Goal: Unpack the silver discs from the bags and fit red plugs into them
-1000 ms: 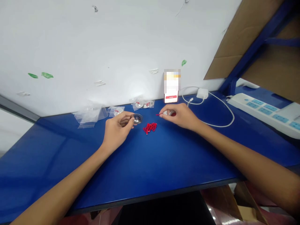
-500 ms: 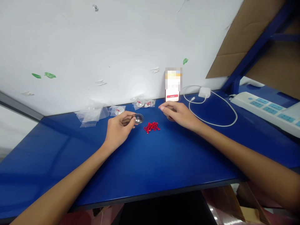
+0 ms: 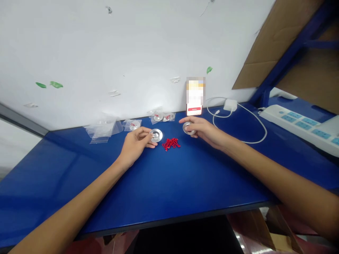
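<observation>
My left hand [image 3: 136, 145] pinches a small silver metal cymbal [image 3: 156, 135], a round disc with a domed middle, between thumb and fingers. A second metal cymbal [image 3: 189, 128] is held in my right hand [image 3: 205, 131], its thumb on the disc's face and the index finger stretched out to the left. Both discs face up toward me, slightly above the table. Between the two hands, a small heap of red cords [image 3: 171, 144] lies on the blue tabletop [image 3: 169, 183].
Along the wall lie clear plastic bags [image 3: 102, 130] and bagged discs with red cords [image 3: 158, 117]. A lit phone [image 3: 194, 102] leans on the wall. Right of it are a white charger [image 3: 230, 104] with its cable and a power strip [image 3: 299, 121].
Both hands have turned their discs so the faces tilt toward me. The right-hand disc, mostly hidden before, now shows. The red cords have stayed in place.
</observation>
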Demonstrator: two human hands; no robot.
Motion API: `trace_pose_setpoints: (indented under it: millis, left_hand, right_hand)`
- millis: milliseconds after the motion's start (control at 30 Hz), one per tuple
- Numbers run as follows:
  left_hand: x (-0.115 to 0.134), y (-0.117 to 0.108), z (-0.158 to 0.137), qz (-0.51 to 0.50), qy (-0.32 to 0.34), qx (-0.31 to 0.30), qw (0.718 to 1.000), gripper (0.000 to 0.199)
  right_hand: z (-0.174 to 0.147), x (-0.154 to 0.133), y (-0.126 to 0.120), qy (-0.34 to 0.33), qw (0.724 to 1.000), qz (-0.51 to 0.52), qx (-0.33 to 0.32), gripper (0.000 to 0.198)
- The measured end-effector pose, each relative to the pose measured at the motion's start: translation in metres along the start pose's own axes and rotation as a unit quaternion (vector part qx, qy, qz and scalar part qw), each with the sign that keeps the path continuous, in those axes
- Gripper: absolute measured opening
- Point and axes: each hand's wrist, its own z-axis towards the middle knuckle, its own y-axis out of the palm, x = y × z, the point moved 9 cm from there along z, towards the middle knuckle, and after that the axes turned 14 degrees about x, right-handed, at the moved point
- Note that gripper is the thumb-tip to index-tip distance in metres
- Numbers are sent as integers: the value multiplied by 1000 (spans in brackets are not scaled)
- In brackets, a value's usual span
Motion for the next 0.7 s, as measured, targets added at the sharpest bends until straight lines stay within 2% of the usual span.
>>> trace_pose_setpoints:
  millis: [100, 200, 267, 333, 400, 500, 600, 700]
  left_hand:
    - [2, -5, 4, -3, 23, 23, 999, 36]
    - [13, -3, 7, 6, 84, 35, 996, 31]
    - [25, 11, 10, 29, 134, 17, 990, 26]
    - [41, 34, 13, 69, 199, -10, 978, 22]
    - [60, 63, 14, 122, 296, -26, 947, 20]
    - [81, 110, 15, 192, 436, -49, 878, 23]
    - [85, 143, 19, 237, 498, -59, 832, 26]
    - [81, 163, 13, 297, 533, -98, 786, 31]
  right_hand:
    - [2, -7, -8, -17, 999, 14, 31, 31]
    - [10, -10, -22, -38, 996, 33, 70, 27]
    - [16, -11, -34, -53, 994, 42, 91, 27]
    - [22, -13, -45, -67, 990, 45, 113, 28]
    - [26, -15, -55, -76, 987, 44, 134, 29]
    - [29, -18, -64, -88, 985, 34, 143, 29]
    - [30, -19, -67, -89, 986, 18, 143, 30]
    - [30, -22, -67, -87, 985, 23, 144, 32]
